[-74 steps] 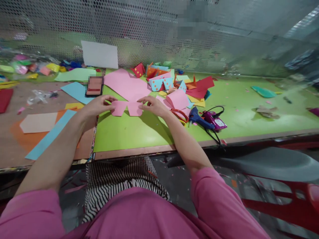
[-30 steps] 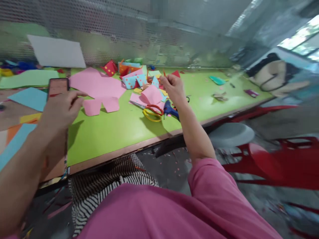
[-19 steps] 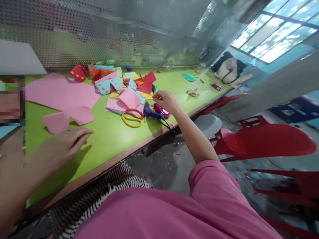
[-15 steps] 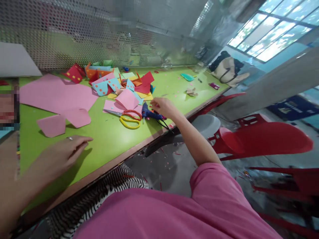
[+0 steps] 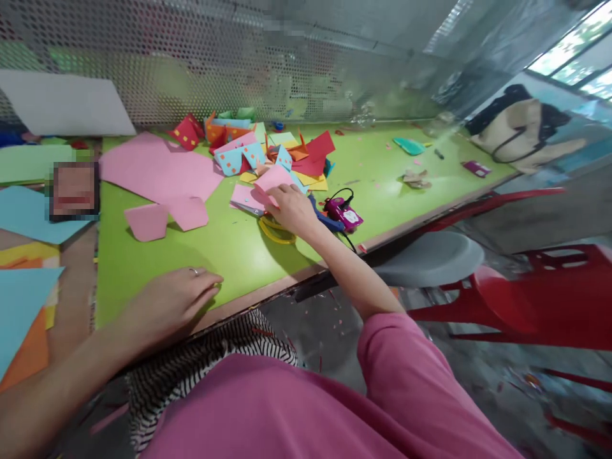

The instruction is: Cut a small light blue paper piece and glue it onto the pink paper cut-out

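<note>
My right hand reaches over the scissors, its fingertips on a curled pink paper piece. Part of the scissors' yellow handle shows beneath it; the red handle is hidden. Just right of the hand are a blue glue gun and a purple box with a black cable. My left hand, with a ring, rests near the table's front edge, fingers loosely extended and holding nothing. Beyond it lie a pink cut-out and a large pink sheet.
Folded coloured paper pieces are heaped at the back of the green table. Coloured sheets and a blurred dark-edged object lie left. A bag, grey stool and red chair stand right.
My right hand has moved left from the glue gun onto the pink paper and over the scissors. The view has shifted left, showing more coloured sheets and the purple box.
</note>
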